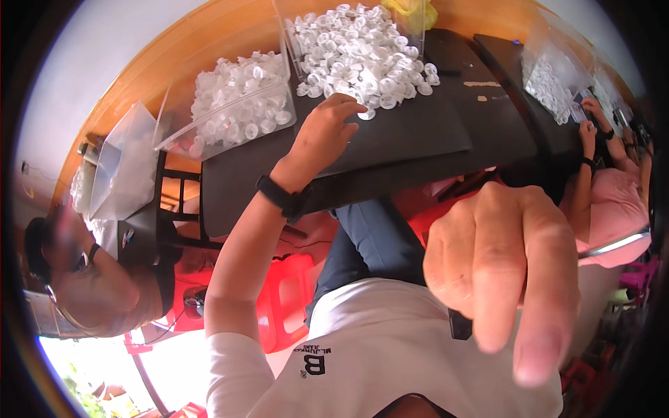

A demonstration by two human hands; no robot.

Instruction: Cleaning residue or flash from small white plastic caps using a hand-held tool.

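Note:
My left hand (327, 132), with a black band on its wrist, reaches over the black table to the near edge of a heap of small white round plastic pieces (359, 56). Its fingers are bent but apart, with a gap between thumb and forefinger, and no piece shows in them. One loose plastic piece (366, 113) lies right by the fingertips. Raised close to the camera, my right hand (505, 272) looks large. Two of its fingers stretch down toward the lower edge, and I see nothing held; its palm side is hidden.
A clear bin (223, 129) of similar white pieces stands left of the heap. Another clear bin (284, 35) lies behind the heap. Co-workers sit at left (104, 279) and right (613, 209), by further bins. A red stool (282, 303) is beside my legs.

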